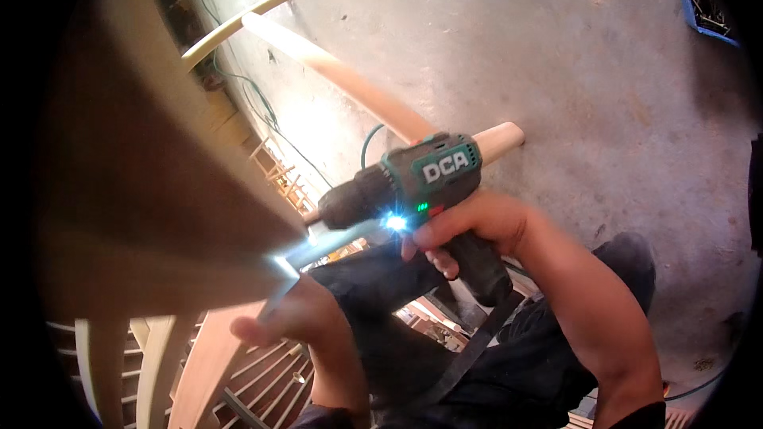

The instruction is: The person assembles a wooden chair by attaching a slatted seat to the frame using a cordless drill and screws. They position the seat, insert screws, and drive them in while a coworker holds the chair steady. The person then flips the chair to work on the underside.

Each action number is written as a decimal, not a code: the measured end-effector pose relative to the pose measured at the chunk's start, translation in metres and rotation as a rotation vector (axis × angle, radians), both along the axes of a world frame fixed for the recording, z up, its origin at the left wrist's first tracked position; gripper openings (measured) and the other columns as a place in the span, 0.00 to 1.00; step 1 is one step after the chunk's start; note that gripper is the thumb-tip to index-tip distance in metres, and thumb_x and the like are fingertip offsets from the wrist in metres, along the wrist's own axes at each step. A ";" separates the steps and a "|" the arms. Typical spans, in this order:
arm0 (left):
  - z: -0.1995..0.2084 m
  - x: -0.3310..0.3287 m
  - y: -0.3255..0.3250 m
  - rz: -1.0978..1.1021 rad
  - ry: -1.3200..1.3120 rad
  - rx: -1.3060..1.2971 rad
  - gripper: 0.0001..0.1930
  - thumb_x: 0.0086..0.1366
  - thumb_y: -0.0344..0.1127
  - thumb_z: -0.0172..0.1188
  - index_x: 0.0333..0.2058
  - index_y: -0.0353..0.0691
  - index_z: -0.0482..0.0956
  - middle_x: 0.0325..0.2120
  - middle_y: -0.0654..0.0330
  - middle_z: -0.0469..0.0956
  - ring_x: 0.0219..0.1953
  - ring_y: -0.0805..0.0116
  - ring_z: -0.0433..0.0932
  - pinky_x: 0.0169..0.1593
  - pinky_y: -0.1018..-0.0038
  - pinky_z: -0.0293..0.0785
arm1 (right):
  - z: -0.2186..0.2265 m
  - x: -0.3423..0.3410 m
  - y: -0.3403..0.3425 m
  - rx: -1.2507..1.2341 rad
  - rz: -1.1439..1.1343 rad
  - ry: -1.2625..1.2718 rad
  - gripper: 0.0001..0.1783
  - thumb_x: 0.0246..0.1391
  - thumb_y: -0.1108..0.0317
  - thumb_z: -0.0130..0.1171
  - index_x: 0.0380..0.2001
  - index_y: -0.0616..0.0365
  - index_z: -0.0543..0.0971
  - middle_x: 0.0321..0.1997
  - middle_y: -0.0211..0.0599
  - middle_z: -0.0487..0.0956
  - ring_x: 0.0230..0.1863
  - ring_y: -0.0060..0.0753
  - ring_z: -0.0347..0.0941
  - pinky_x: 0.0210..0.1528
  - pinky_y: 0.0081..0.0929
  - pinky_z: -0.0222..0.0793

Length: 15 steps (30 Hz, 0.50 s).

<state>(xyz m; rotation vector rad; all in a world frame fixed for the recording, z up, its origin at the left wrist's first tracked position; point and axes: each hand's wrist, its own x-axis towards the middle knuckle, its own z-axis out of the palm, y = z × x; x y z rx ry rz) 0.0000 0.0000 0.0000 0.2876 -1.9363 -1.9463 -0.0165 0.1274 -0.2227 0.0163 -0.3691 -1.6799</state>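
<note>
My right hand (477, 226) is wrapped around the grip of a dark green and black cordless drill (433, 175), whose lamp is lit. Its chuck points left, with the bit tip close to the edge of a broad wooden panel (159, 191) of a chair-like frame. A round wooden leg (501, 141) runs behind the drill toward that panel. Below the lit spot, my left hand (306, 314) grips the frame beside the panel edge, thumb stretched left. Motion blurs it, and its other fingers are mostly hidden.
A pale crossbar (334, 75) joins a curved rail (238, 25) at the upper left. Curved wooden slats (159, 365) stand at the lower left. Cables (254, 95) lie along the concrete floor (556, 56). A blue-edged container (711, 0) with small dark pieces is at upper right.
</note>
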 end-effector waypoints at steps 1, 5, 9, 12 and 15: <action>0.005 -0.004 0.000 0.090 0.027 -0.194 0.63 0.58 0.79 0.59 0.72 0.27 0.52 0.73 0.45 0.55 0.72 0.50 0.58 0.77 0.57 0.48 | 0.004 -0.004 0.001 0.005 0.015 -0.039 0.20 0.53 0.64 0.69 0.44 0.67 0.82 0.29 0.45 0.82 0.24 0.35 0.79 0.33 0.37 0.79; -0.007 -0.021 0.001 0.466 -0.136 -0.845 0.53 0.63 0.73 0.59 0.68 0.28 0.59 0.67 0.44 0.64 0.68 0.53 0.64 0.74 0.60 0.54 | -0.009 -0.001 0.016 0.106 0.032 -0.123 0.16 0.56 0.63 0.68 0.39 0.66 0.82 0.24 0.33 0.78 0.22 0.29 0.76 0.28 0.29 0.74; 0.028 -0.044 -0.028 0.586 -0.478 -1.317 0.27 0.75 0.53 0.56 0.56 0.32 0.72 0.55 0.48 0.74 0.57 0.57 0.74 0.65 0.63 0.67 | 0.039 -0.048 0.051 0.286 -0.143 -0.242 0.20 0.61 0.57 0.62 0.43 0.66 0.79 0.24 0.33 0.76 0.24 0.32 0.74 0.35 0.34 0.75; -0.021 -0.033 -0.059 0.515 -0.078 -1.460 0.15 0.72 0.39 0.61 0.48 0.33 0.75 0.47 0.54 0.76 0.50 0.62 0.76 0.60 0.64 0.71 | 0.039 -0.046 0.077 0.546 -0.415 -0.072 0.20 0.60 0.56 0.64 0.44 0.64 0.79 0.24 0.32 0.76 0.24 0.32 0.73 0.34 0.34 0.74; 0.028 -0.021 -0.028 0.296 0.004 -0.927 0.18 0.63 0.35 0.72 0.47 0.34 0.76 0.45 0.55 0.77 0.47 0.61 0.76 0.58 0.64 0.72 | 0.103 -0.001 0.114 0.908 -0.595 0.082 0.18 0.57 0.61 0.67 0.44 0.62 0.79 0.25 0.32 0.76 0.25 0.32 0.75 0.33 0.34 0.74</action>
